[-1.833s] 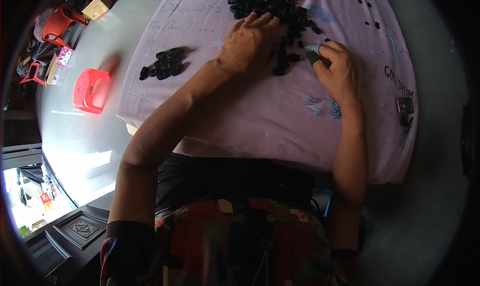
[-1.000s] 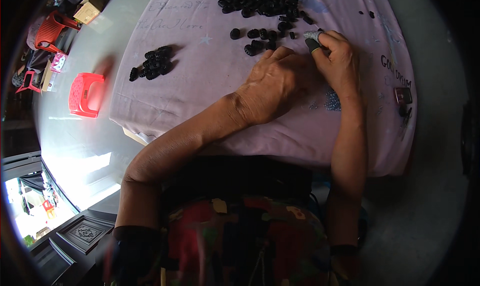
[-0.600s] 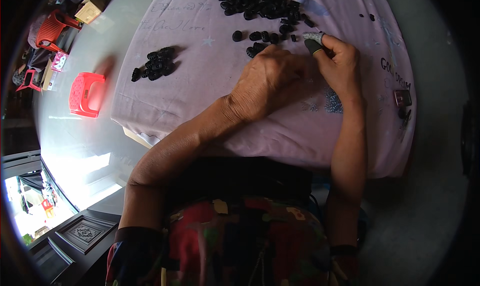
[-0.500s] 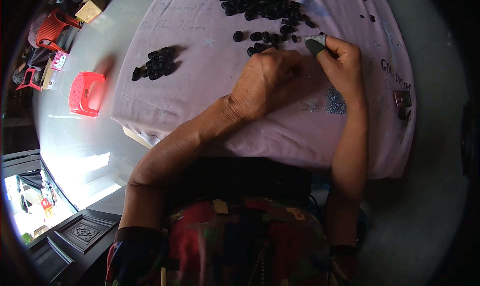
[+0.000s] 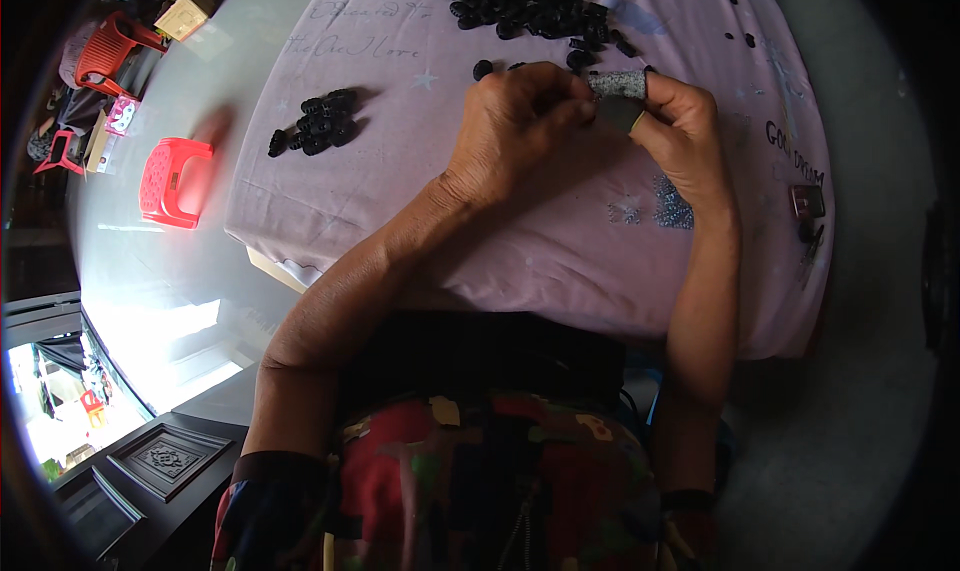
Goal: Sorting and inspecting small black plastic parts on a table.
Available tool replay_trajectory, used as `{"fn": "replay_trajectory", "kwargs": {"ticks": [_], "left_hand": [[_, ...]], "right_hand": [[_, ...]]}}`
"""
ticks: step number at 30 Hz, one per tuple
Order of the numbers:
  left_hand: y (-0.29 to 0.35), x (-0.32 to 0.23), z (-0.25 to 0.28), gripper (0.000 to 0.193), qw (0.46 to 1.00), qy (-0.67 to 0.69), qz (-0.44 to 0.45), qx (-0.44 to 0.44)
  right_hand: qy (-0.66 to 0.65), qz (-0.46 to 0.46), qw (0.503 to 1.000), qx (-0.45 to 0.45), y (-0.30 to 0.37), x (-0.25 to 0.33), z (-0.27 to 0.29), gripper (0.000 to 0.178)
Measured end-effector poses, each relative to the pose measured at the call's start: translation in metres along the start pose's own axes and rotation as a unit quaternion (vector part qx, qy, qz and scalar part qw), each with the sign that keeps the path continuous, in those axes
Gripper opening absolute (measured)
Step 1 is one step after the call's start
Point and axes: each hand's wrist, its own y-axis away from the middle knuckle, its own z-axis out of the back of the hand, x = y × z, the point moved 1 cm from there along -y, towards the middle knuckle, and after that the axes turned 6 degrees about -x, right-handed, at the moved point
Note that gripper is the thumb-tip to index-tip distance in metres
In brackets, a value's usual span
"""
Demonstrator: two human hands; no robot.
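Homelike room, draped table (image 5: pixel 560 261), stool (image 5: pixel 162 176) (red)

Black ribbed pieces (image 5: pixel 530 6) heaped; smaller cluster (image 5: pixel 328 121) left

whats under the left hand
Small black pieces peek out just beyond the left hand, on the pink cloth. What lies directly beneath the hand is covered and cannot be seen.

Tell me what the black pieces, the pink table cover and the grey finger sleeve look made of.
Black pieces: probably moulded plastic or rubber, ridged, with faint highlights.
Pink table cover: matte fabric, creased and draping.
Grey finger sleeve on the right hand: seemingly knitted or woven textile, speckled and matte.
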Motion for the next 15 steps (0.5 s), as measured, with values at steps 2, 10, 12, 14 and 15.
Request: {"fn": "replay_trajectory", "kwargs": {"ticks": [2,10,12,14,15], "left_hand": [[-0.001,0.001,0.001,0.012,1.000,-0.004,0.014,0.001],[-0.005,-0.010,0.019,0.016,0.990,-0.128,-0.052,-0.025],[-0.005,-0.003,0.022,0.017,0.947,-0.273,-0.170,0.013],[-0.005,0.002,0.021,0.017,0.938,-0.293,-0.183,0.010],[-0.005,0.003,0.022,0.018,0.930,-0.313,-0.194,0.007]], "right_hand": [[0.011,0.002,1.000,-0.026,-0.001,-0.002,-0.002,0.011],[0.039,0.013,0.993,-0.115,-0.003,-0.004,0.001,0.011],[0.118,0.026,0.989,-0.088,-0.003,-0.018,0.004,0.006],[0.166,0.018,0.985,-0.053,-0.004,-0.029,-0.005,0.003],[0.175,0.009,0.984,-0.035,-0.002,-0.026,-0.009,0.004]]}}
